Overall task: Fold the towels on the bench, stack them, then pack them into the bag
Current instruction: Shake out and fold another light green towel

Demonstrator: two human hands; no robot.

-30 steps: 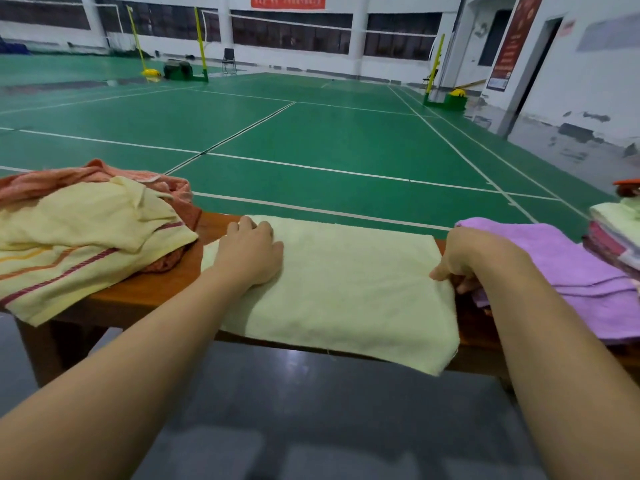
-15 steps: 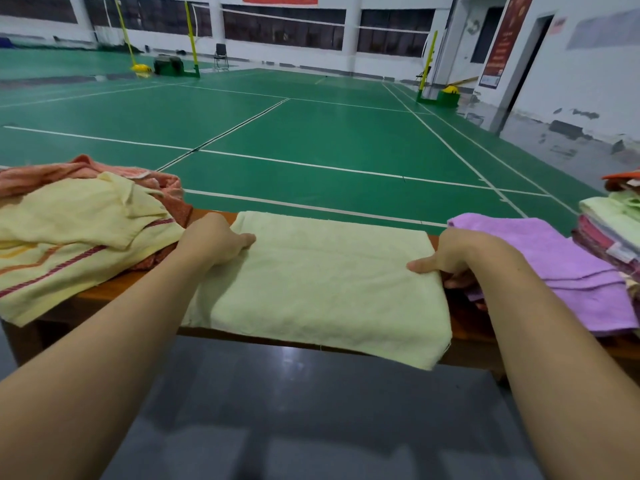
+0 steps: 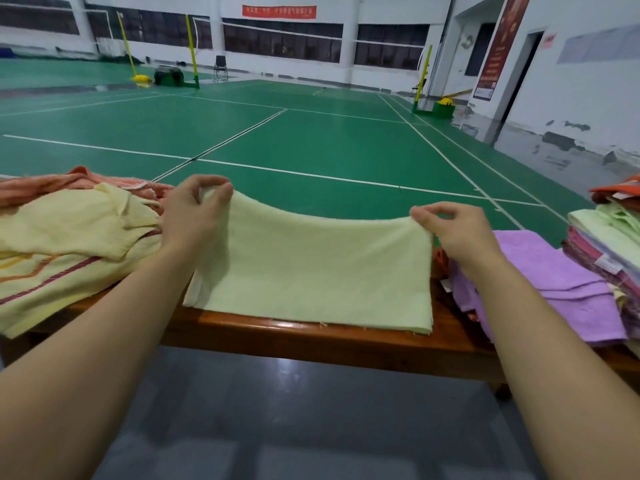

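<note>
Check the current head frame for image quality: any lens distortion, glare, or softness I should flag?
Head view: wide-angle bowing, with court lines and the right wall leaning toward the edges; overhead light glares off the grey floor under the bench and off the wet floor at right; both forearms are soft at the bottom corners, while the left hand, right hand and pale yellow towel are sharp enough.

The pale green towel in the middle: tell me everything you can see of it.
The pale green towel is plain terry-like cloth, seemingly doubled, with frayed threads at its near hem. Its near part lies flat on the wooden bench, near edge at the bench's front rim. Its far edge is raised and sags between the left hand and the right hand, each pinching a far corner. It lies between the yellow towel and the purple towel.
</note>
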